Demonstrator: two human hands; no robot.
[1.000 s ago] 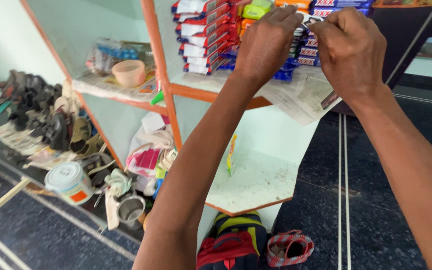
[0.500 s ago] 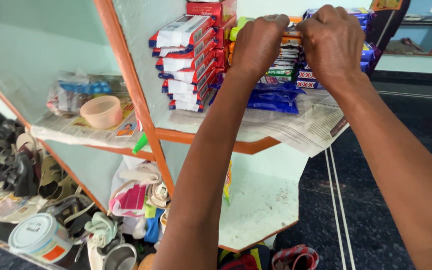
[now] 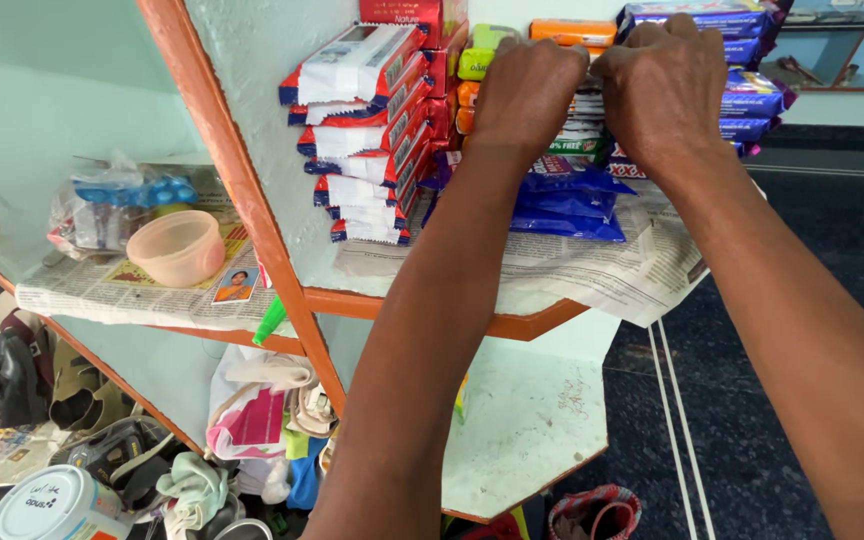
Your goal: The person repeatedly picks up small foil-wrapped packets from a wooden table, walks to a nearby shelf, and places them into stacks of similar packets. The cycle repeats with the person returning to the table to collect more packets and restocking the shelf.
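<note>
Both hands now lower than second ago, left hand (image 3: 527, 90) and right hand (image 3: 664, 85) curled onto packet stack (image 3: 580, 130) on paper-lined shelf (image 3: 432, 305); fingers clamped, stack being squared.

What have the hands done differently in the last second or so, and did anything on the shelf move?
Both hands, left hand and right hand, have sunk from the top of the middle stack of packets to press on its front. The view has closed in on the shelf. The red and white packets, the blue packets, the newspaper and the bowl stayed put.
</note>
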